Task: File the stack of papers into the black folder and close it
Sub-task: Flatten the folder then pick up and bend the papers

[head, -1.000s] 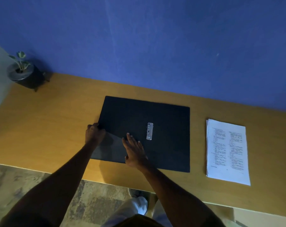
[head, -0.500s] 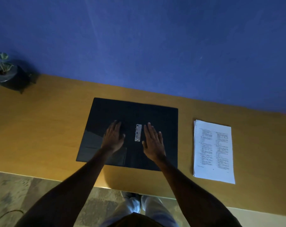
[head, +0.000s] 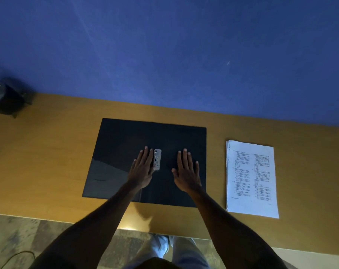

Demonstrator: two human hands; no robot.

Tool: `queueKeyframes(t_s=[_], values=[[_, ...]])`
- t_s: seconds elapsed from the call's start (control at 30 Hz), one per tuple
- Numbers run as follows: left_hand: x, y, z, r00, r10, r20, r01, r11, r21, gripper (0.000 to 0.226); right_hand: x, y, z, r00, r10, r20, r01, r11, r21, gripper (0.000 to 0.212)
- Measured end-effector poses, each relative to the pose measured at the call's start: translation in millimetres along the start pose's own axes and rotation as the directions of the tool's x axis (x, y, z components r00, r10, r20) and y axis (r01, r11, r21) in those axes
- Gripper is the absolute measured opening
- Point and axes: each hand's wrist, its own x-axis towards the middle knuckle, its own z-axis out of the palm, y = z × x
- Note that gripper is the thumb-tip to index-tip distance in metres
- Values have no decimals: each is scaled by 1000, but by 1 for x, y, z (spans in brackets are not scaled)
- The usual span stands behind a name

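The black folder [head: 116, 144] lies open and flat on the wooden desk [head: 48, 152]. A small silver metal clip [head: 158, 159] sits at its middle. My left hand [head: 142, 169] rests flat on the folder, fingers spread, its right side against the clip. On the folder's right half my right hand [head: 187, 171] presses flat, a little apart from the clip. To the right of the folder, apart from it, lies the stack of printed white papers [head: 251, 178]. Neither hand holds anything.
A dark pot with a small plant [head: 1, 98] stands at the desk's far left against the blue wall [head: 164, 55]. The desk's near edge runs just below the folder, with floor [head: 19, 235] and my legs beyond it.
My left hand let go of the folder's left edge and moved to the middle beside the clip. My right hand slid right across the clip onto the right half. The folder now lies flat.
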Motion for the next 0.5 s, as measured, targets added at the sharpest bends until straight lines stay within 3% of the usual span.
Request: queueKeyframes(t_s=[0.23, 0.5], values=[[-2, -9, 11, 992, -108, -58, 111, 992, 54, 88, 3, 3, 4, 1000, -5, 20, 4, 1000, 9, 78], [-1, -7, 17, 988, -130, -81, 136, 988, 75, 91, 5, 3, 5, 1000, -8, 28, 8, 1000, 6, 78]])
